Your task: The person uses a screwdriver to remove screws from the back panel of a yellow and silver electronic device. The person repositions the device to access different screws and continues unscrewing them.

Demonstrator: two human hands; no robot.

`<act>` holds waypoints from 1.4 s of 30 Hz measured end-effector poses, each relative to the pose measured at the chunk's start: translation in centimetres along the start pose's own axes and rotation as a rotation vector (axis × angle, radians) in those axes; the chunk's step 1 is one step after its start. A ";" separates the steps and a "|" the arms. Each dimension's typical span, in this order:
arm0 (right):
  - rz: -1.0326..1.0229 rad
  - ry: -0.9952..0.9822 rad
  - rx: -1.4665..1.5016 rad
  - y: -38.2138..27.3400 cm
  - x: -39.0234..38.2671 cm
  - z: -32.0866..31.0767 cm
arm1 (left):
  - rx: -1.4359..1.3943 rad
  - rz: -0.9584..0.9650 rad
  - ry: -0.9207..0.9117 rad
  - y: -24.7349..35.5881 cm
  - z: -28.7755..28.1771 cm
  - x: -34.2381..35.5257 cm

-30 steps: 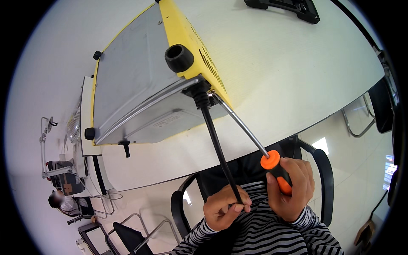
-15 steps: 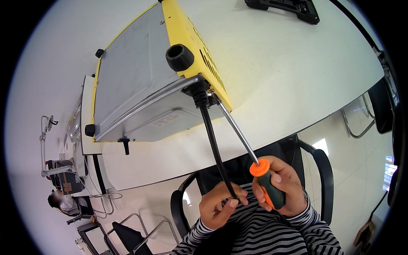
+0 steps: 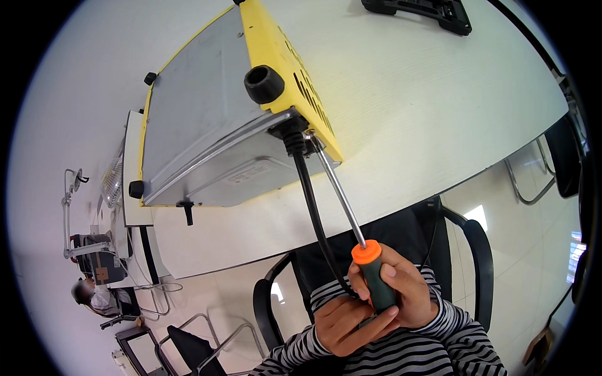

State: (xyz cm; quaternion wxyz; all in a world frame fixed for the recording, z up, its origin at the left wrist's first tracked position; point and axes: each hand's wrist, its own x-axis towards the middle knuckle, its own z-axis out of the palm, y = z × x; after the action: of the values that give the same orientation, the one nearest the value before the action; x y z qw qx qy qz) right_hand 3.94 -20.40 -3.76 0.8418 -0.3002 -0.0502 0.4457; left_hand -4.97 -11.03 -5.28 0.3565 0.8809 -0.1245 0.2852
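Note:
A yellow and grey metal appliance (image 3: pixel 200 113) is tipped on the white table, its flat underside and black rubber feet showing. My right hand (image 3: pixel 407 288) grips a screwdriver (image 3: pixel 378 279) by its green and orange handle. The steel shaft slants up to the corner beside the power cord's entry, where the tip's exact seat is too small to tell. My left hand (image 3: pixel 348 323) has its fingers closed round the butt of the same handle. The black power cord (image 3: pixel 308 197) hangs from the appliance and drops behind my left hand, its lower part hidden.
A black plastic part (image 3: pixel 448 14) lies at the table's far edge. The white table (image 3: pixel 426 113) ends just beyond my hands. A black armchair (image 3: pixel 480 269) stands in front of me. Farther left are a fan (image 3: pixel 113 182), a lamp arm and a seated person (image 3: pixel 106 297).
My left hand has left the cord and moved right to the screwdriver's butt. My right hand and the handle have shifted slightly left and down, making the shaft steeper.

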 end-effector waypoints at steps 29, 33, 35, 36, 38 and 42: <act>-0.259 -0.161 -0.356 0.3 -0.1 -1.0 | -1.647 -0.632 0.076 -0.3 -1.0 -2.6; -0.297 -0.049 -0.329 0.4 -0.2 -1.0 | -1.323 -0.519 0.004 -0.6 -0.8 -2.0; -0.365 0.006 -0.437 0.4 0.0 -1.0 | -1.083 -0.546 -0.037 -0.2 -0.9 -1.3; -0.398 0.033 -0.492 0.3 0.0 -0.9 | -1.066 -0.569 -0.043 0.1 -0.9 -0.5; -0.411 0.077 -0.489 0.0 0.1 -0.1 | -1.072 -0.597 -0.061 0.1 -0.9 0.0; -0.423 0.051 -0.540 -0.1 0.1 -0.5 | -1.209 -0.604 -0.056 -0.1 -0.8 0.1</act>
State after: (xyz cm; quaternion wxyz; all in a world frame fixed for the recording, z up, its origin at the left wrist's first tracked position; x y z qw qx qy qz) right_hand 4.24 -20.64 -4.15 0.8067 -0.5064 -0.2066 0.2241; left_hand -5.19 -10.37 -4.85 0.8475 0.5295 -0.0195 0.0304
